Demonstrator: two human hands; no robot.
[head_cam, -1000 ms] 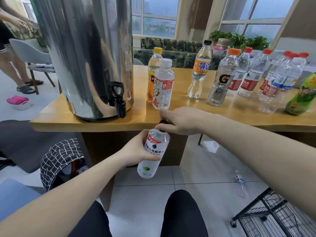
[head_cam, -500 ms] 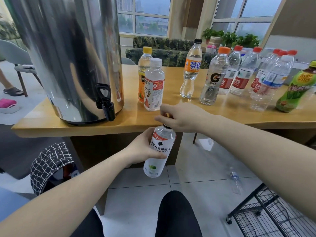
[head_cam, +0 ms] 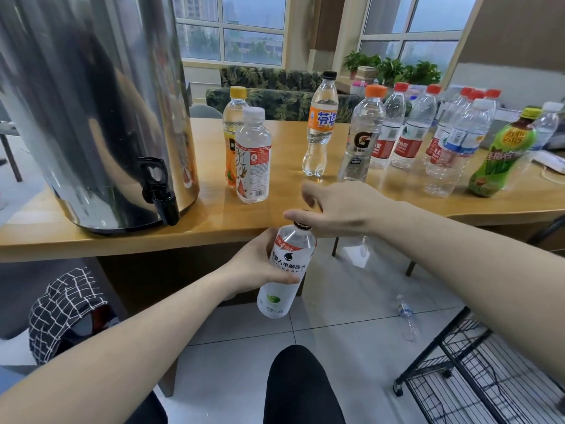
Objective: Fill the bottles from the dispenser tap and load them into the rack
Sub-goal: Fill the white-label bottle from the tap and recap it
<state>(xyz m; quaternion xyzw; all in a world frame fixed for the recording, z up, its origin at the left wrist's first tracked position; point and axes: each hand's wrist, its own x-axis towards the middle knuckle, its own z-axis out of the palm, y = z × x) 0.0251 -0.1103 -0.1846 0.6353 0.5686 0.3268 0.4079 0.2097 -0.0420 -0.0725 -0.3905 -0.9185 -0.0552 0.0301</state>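
The held bottle was clear with a white label, tilted slightly, below the table edge in front of the person. Its mouth carried a dark cap or ring; which could not be told. The steel dispenser stood upright at the table's left, its black tap overhanging the edge. The black wire rack stood on the floor, lower right.

Wooden table, steel dispenser, capped bottles, seemingly empty, floor bottle
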